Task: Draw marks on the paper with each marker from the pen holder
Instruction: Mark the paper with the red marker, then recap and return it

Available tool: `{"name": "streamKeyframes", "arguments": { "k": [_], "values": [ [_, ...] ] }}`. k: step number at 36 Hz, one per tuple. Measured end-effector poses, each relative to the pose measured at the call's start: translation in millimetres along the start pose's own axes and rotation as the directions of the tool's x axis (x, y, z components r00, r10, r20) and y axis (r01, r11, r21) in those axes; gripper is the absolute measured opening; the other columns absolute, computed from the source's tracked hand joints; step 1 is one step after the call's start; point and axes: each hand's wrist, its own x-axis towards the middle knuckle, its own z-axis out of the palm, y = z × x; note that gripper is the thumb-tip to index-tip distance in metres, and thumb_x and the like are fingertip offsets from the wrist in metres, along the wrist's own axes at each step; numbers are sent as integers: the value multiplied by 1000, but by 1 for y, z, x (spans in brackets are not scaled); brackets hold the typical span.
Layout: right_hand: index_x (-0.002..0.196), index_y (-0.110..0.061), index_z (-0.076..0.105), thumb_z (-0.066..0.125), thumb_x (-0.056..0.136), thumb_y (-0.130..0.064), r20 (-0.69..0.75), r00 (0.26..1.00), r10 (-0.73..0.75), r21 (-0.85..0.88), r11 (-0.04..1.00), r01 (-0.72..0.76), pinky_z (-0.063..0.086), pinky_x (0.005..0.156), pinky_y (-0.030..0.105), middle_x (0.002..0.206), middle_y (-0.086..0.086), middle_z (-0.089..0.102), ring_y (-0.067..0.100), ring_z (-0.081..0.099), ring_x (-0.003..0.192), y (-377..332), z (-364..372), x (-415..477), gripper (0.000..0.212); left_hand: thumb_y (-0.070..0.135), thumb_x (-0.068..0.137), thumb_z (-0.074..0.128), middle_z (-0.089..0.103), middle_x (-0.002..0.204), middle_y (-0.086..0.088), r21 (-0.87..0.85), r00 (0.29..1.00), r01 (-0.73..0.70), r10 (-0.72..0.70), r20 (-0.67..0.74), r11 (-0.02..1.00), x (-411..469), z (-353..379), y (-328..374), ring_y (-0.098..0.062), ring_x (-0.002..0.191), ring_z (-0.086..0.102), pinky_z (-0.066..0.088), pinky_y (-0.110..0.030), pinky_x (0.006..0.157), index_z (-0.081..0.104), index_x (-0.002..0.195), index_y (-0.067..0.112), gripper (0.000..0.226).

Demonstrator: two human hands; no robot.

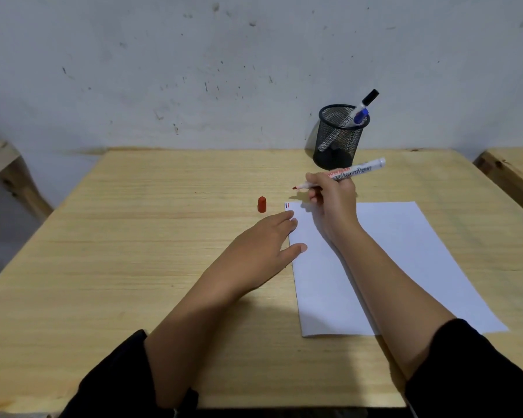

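A person's left hand [266, 239] lies flat and unclenched, fingertips pinning the paper [405, 267] at its near-left edge; just beyond, the right hand [332, 200] grips an uncapped red marker [357, 173] mid-barrel, tip lifted; light, rigid, likely slick plastic; its cap [262, 204] stands left; farther, the pen holder [340, 137] keeps two markers.

One head-worn wide-angle view looks forward and down from above the near edge of the worktop [133, 236], close over both forearms, facing the wall [194, 70] beyond.
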Motion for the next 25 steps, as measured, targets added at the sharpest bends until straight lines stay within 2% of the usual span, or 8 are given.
{"name": "streamKeyframes", "arguments": {
  "k": [5, 9, 12, 14, 16, 20, 23, 25],
  "values": [
    [79, -5, 57, 57, 88, -3, 24, 1000, 15, 151, 988, -19, 44, 47, 14, 63, 5, 54, 8, 50, 50, -6, -4, -2, 9, 43, 94, 46, 29, 155, 6, -52, 999, -24, 21, -46, 998, 0, 0, -2, -6, 140, 25, 18, -14, 101, 38, 143, 17, 55],
    [84, -2, 59, 58, 87, -1, 45, 999, -26, 165, 986, 18, 45, 50, 13, 68, 7, 55, 8, 53, 54, -10, -7, -3, 3, 39, 92, 53, 46, 135, 5, -110, 991, -53, 40, -124, 992, 0, 0, -2, -8, 124, 42, 34, -18, 98, 52, 131, 13, 47],
    [81, -1, 61, 59, 85, 1, 54, 998, -42, 195, 980, 31, 45, 50, 13, 68, 8, 56, 9, 53, 54, -13, -9, -4, 5, 32, 92, 55, 49, 120, 5, -139, 950, -86, 39, -311, 987, 1, -3, 1, -6, 113, 45, 38, -14, 93, 59, 120, 13, 35],
    [81, -1, 62, 59, 85, 1, 54, 998, -41, 204, 978, 29, 45, 49, 13, 66, 7, 56, 8, 53, 53, -15, -10, -4, 5, 28, 92, 54, 49, 118, 5, -158, 886, -70, -12, -464, 985, 5, -7, 1, -6, 110, 44, 33, -2, 87, 59, 120, 12, 32],
    [80, 0, 62, 60, 85, 1, 54, 998, -37, 218, 976, 24, 45, 49, 13, 63, 6, 57, 8, 53, 53, -16, -11, -5, 5, 25, 92, 54, 47, 119, 4, -176, 829, -24, -79, -554, 984, 11, -10, -2, -5, 106, 41, 34, -3, 86, 57, 123, 13, 34],
    [77, -2, 64, 61, 84, 0, 57, 998, -32, 226, 974, 18, 45, 49, 13, 57, 2, 58, 9, 53, 53, -18, -12, -6, 8, 24, 93, 52, 45, 119, -3, -213, 848, 131, -221, -481, 968, 21, -10, -18, -17, 112, 43, 37, -24, 88, 52, 129, 12, 37],
    [77, -1, 64, 61, 84, 0, 63, 998, -22, 226, 974, 7, 45, 49, 13, 58, 3, 57, 10, 52, 55, -18, -11, -6, 8, 20, 92, 55, 53, 96, -2, -242, 861, 151, -248, -444, 958, 24, -9, -28, -19, 93, 54, 38, -20, 76, 64, 109, 9, 22],
    [79, -1, 64, 61, 84, -1, 71, 997, -19, 220, 975, 3, 45, 50, 13, 57, 2, 58, 9, 52, 55, -18, -11, -6, 6, 15, 89, 58, 58, 86, -3, -274, 848, 135, -254, -466, 952, 25, -10, -28, -15, 80, 54, 36, -10, 66, 68, 95, 9, 13]
  ]
}}
